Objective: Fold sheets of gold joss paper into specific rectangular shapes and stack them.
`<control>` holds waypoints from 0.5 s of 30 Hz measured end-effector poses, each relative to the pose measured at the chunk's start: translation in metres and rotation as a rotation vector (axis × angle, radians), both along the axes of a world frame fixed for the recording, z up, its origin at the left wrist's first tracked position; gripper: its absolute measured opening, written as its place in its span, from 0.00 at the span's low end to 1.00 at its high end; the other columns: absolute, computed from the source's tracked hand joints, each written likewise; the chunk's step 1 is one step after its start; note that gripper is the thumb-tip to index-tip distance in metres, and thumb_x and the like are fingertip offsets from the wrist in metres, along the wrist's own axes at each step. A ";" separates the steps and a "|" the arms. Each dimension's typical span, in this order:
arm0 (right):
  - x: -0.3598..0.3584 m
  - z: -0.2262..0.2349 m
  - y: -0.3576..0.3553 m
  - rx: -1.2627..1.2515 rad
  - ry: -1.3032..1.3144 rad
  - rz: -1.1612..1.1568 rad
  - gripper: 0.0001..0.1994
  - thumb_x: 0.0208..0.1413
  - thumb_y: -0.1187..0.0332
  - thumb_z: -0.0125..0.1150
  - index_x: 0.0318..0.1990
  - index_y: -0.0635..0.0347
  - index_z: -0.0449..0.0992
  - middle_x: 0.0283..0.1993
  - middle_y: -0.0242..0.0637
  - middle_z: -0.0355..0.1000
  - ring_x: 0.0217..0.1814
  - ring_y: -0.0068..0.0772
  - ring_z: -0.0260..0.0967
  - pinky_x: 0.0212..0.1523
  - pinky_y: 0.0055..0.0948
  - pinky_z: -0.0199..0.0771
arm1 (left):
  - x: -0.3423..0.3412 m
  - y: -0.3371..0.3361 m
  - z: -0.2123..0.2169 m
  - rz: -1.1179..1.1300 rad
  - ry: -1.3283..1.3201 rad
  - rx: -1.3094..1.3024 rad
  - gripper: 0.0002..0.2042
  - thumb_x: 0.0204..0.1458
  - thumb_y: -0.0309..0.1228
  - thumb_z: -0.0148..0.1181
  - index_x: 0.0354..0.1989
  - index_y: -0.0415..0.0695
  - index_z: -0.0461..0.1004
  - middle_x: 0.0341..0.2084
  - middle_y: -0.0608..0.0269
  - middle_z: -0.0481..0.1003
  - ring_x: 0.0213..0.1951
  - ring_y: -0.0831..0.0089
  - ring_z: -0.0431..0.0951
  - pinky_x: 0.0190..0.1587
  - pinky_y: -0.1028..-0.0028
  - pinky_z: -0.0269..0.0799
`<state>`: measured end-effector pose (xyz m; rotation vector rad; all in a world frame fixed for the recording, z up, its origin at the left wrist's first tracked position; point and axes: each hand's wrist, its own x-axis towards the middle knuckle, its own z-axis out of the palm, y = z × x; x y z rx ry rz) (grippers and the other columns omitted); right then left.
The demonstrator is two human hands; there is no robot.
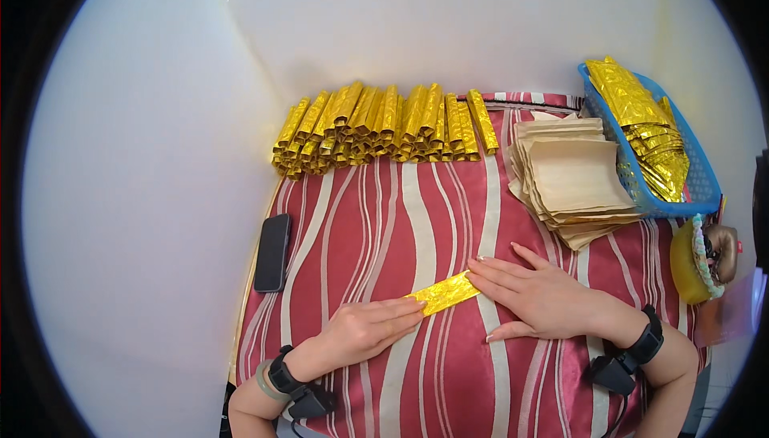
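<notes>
A folded strip of shiny gold paper point(448, 294) lies on the striped cloth in front of me, slanting up toward the right. My left hand point(375, 327) rests on its left end with the fingers stretched out close together. On the strip's right end lies my right hand point(533, 294), flat, its thumb apart from the fingers. The hands cover both ends of the strip, and only its middle shows.
Folded gold paper tubes point(376, 121) are piled along the far edge. At right stand a stack of tan paper sheets point(577, 173), a blue basket point(706, 185) of gold paper and a yellow container point(685, 266). A black phone point(273, 254) lies at left on the red striped cloth point(344, 234).
</notes>
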<state>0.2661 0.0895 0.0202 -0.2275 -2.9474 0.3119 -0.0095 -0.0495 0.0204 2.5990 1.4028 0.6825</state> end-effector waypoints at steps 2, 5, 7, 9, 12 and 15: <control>-0.002 0.000 0.002 -0.018 0.011 -0.005 0.37 0.60 0.43 0.51 0.65 0.66 0.59 0.70 0.45 0.56 0.73 0.39 0.52 0.71 0.47 0.48 | 0.004 0.001 0.003 0.021 -0.022 0.059 0.11 0.49 0.26 0.64 0.41 0.41 0.79 0.42 0.60 0.79 0.42 0.66 0.82 0.38 0.75 0.80; -0.006 -0.002 0.005 -0.019 0.073 0.011 0.28 0.58 0.54 0.57 0.61 0.64 0.66 0.66 0.43 0.62 0.68 0.38 0.59 0.67 0.43 0.56 | 0.004 0.000 0.003 0.057 -0.035 0.096 0.09 0.47 0.24 0.66 0.38 0.41 0.80 0.36 0.61 0.79 0.34 0.66 0.81 0.35 0.74 0.79; -0.005 -0.005 0.007 -0.045 0.161 0.025 0.22 0.53 0.63 0.62 0.55 0.62 0.72 0.61 0.40 0.68 0.61 0.36 0.67 0.60 0.38 0.66 | 0.002 0.000 0.001 0.074 -0.062 0.105 0.08 0.46 0.24 0.66 0.37 0.40 0.79 0.34 0.61 0.79 0.33 0.67 0.81 0.34 0.74 0.79; -0.005 -0.007 0.009 -0.010 0.203 0.047 0.20 0.52 0.64 0.63 0.52 0.62 0.74 0.59 0.39 0.70 0.59 0.36 0.69 0.57 0.36 0.69 | 0.001 -0.001 -0.001 0.096 -0.090 0.113 0.08 0.46 0.23 0.66 0.35 0.40 0.79 0.32 0.61 0.78 0.31 0.67 0.80 0.33 0.73 0.78; -0.010 0.003 0.005 0.011 0.339 0.022 0.17 0.49 0.66 0.64 0.47 0.60 0.77 0.53 0.37 0.73 0.53 0.37 0.72 0.51 0.34 0.72 | 0.001 0.003 0.002 0.157 -0.267 0.005 0.06 0.48 0.21 0.64 0.35 0.39 0.79 0.32 0.60 0.78 0.30 0.68 0.80 0.31 0.75 0.76; -0.009 0.016 -0.001 0.022 0.442 -0.021 0.13 0.48 0.68 0.63 0.42 0.58 0.77 0.45 0.33 0.74 0.46 0.35 0.73 0.45 0.32 0.72 | 0.001 0.004 0.003 0.213 -0.368 -0.066 0.05 0.50 0.21 0.63 0.35 0.38 0.78 0.32 0.59 0.78 0.30 0.68 0.80 0.30 0.75 0.76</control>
